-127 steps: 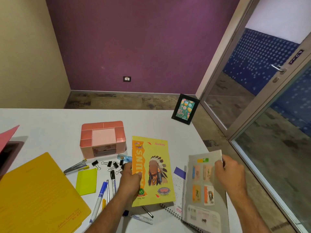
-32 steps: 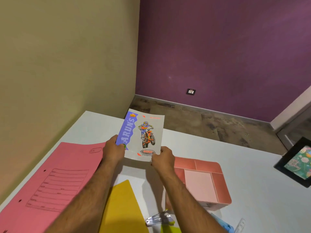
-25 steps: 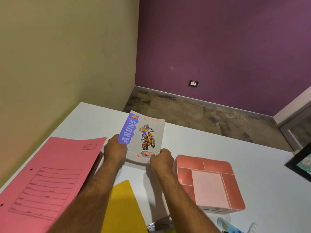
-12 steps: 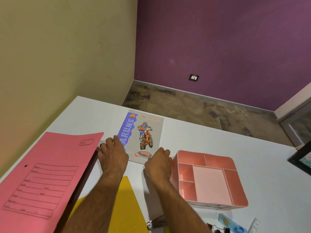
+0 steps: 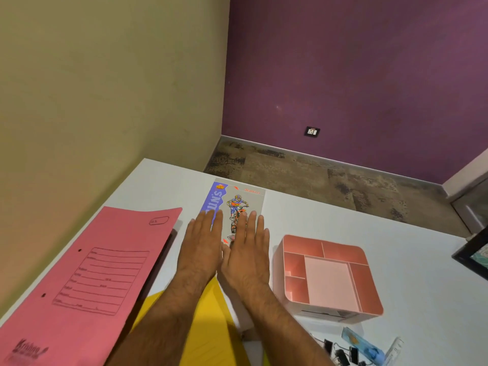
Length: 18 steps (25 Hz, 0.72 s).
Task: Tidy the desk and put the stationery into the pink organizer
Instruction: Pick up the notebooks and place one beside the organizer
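A grey notebook with a motorbike rider on its cover lies flat near the far edge of the white desk. My left hand and my right hand rest flat on its near half, side by side, fingers stretched out and holding nothing. The pink organizer stands just right of my right hand, its compartments empty. Several black binder clips and a blue transparent item lie in front of the organizer at the bottom right.
A pink file folder lies open on the left, its cover raised. A yellow folder lies under my forearms. A black picture frame stands at the right edge. The desk's far edge runs just beyond the notebook.
The notebook, held up in both hands a second ago, now lies on the desk. Both hands have let go of it and lie flat on its cover.
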Available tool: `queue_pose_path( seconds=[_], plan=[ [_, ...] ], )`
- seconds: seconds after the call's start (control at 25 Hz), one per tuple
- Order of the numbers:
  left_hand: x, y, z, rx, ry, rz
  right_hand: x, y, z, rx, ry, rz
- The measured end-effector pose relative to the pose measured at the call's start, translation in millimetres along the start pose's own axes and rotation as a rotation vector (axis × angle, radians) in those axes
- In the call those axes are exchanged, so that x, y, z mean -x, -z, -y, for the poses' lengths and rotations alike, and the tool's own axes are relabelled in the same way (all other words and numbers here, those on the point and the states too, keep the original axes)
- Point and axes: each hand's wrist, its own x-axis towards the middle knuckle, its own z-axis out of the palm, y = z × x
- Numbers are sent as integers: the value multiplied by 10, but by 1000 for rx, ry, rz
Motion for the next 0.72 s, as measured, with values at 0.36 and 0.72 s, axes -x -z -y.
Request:
queue_pose_path(
  seconds=[0.36, 0.72],
  plan=[
    [612, 851, 534, -225, 290, 67, 783, 346, 419, -157, -15, 126],
    [1270, 1177, 724, -196, 274, 164, 1548, 571, 921, -951, -384, 331]
  ],
)
